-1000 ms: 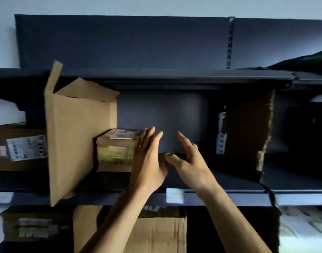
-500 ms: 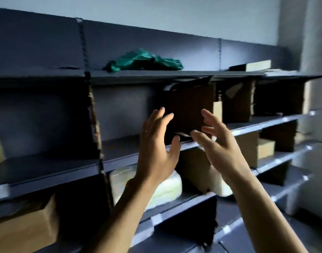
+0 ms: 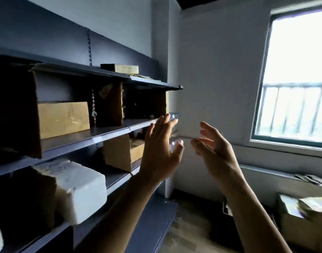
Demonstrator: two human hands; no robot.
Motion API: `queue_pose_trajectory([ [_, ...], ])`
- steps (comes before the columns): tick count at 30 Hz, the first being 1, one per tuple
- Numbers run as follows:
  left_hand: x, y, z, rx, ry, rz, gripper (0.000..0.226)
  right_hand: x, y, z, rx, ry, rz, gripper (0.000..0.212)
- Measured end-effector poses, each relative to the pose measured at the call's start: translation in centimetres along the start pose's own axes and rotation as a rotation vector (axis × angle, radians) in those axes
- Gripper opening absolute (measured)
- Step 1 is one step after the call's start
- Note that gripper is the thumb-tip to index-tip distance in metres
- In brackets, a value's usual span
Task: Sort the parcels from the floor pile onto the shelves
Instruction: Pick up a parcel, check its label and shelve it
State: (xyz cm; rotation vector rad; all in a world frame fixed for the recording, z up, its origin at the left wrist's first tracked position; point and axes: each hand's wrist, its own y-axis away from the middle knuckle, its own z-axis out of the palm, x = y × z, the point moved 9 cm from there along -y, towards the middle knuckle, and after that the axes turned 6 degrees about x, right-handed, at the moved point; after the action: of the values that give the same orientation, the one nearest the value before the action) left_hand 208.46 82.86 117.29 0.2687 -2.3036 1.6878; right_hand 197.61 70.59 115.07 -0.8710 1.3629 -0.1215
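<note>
Both my hands are raised in the air with nothing in them. My left hand has straight fingers and hovers in front of the right end of the dark shelving. My right hand is beside it with relaxed, spread fingers. Parcels sit on the shelves: a brown box on the middle shelf, a white wrapped parcel lower down, a small brown box behind cardboard dividers, and a flat box on the top shelf. A pile of parcels lies on the floor at the lower right.
Torn cardboard dividers stand upright between shelf sections. A bright window with railings fills the right wall above a low radiator. Bare floor lies between the shelving and the pile.
The view has swung right along the shelving, away from the small labelled box my left hand was touching. Both hands stay raised and empty; the window and floor pile have come into sight.
</note>
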Motion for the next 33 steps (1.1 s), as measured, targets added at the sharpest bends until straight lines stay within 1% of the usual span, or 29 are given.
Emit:
queue_pose_trajectory([
  [8,-3.3,-7.4,16.2,-0.076,0.188,0.007,0.063,8.0,-12.3,-4.8,0.1,0.154,0.016,0.059],
  [12,-4.2,-9.7,24.6,-0.089,0.259,0.027,0.06,12.7,-17.2,-9.0,0.165,0.242,0.022,0.059],
  [16,-4.6,-10.7,34.4,-0.157,0.306,0.011,0.06,18.5,-21.3,-14.4,0.224,0.304,0.043,0.058],
  [19,-4.4,-11.1,42.6,-0.201,0.325,0.014,0.059,23.9,-24.7,-19.0,0.257,0.291,0.089,0.058],
  [23,-3.6,-12.0,53.7,-0.279,0.313,0.0,0.06,30.7,-30.0,-25.1,0.261,0.269,0.113,0.058],
  [28,-2.3,-15.7,65.4,-0.324,0.273,0.004,0.061,37.7,-38.4,-32.2,0.276,0.18,0.156,0.056],
  [33,-4.9,-18.3,74.6,-0.34,0.222,-0.023,0.058,44.9,-45.6,-35.0,0.272,0.126,0.191,0.058],
])
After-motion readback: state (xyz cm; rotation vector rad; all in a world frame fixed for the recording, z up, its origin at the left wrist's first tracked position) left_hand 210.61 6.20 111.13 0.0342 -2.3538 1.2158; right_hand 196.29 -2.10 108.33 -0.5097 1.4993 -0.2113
